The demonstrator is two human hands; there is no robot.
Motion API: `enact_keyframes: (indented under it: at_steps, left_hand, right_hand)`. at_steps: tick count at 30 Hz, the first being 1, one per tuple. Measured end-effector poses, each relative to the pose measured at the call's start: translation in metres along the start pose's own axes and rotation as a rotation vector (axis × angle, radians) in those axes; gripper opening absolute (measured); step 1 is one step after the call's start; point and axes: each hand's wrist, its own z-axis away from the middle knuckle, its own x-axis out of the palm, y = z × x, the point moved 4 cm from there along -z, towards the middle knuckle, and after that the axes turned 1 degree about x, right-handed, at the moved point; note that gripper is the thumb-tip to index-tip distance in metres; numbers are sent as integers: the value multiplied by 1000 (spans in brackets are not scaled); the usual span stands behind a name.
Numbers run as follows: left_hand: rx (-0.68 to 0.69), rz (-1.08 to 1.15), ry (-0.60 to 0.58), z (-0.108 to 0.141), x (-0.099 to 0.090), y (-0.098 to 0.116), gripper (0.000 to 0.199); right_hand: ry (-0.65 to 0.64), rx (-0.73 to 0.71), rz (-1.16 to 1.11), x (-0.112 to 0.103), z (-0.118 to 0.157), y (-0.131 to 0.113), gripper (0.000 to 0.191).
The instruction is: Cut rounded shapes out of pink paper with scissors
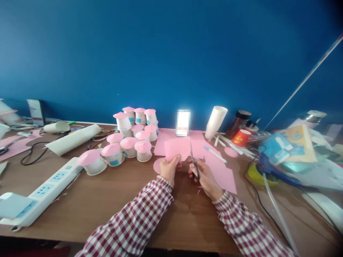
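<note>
Between thumb and fingers, my left hand [168,168] grips a sheet of pink paper [177,148] raised over the table. My right hand [205,175] is closed around the handles of dark scissors [195,167]. Their blades point away from me along the sheet's right edge; whether they touch it I cannot tell. Under and behind my hands lie more pink paper sheets [222,175], and a pink paper disc [158,165] shows by my left wrist. A blue-and-white marker [215,154] rests on the sheets to the right.
Left of my hands stand several paper cups with pink cone tops [128,143]. A power strip [50,189] and a stack of white cups [73,139] lie further left. On the right are a leaning cup stack [215,121], a red cup [240,138] and a blue glue gun [278,173] with its cord.
</note>
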Motion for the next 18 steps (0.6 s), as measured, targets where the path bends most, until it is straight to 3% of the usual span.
enact_keyframes:
  at_steps: [7,18]
  left_hand:
    - [-70,64,-1,9,6,0,31]
    - [-64,102,-45,9,8,-5,31]
  right_hand:
    - [54,-56,20,-4,-1,1,39]
    - [87,-91,55,-5,-2,-2,39]
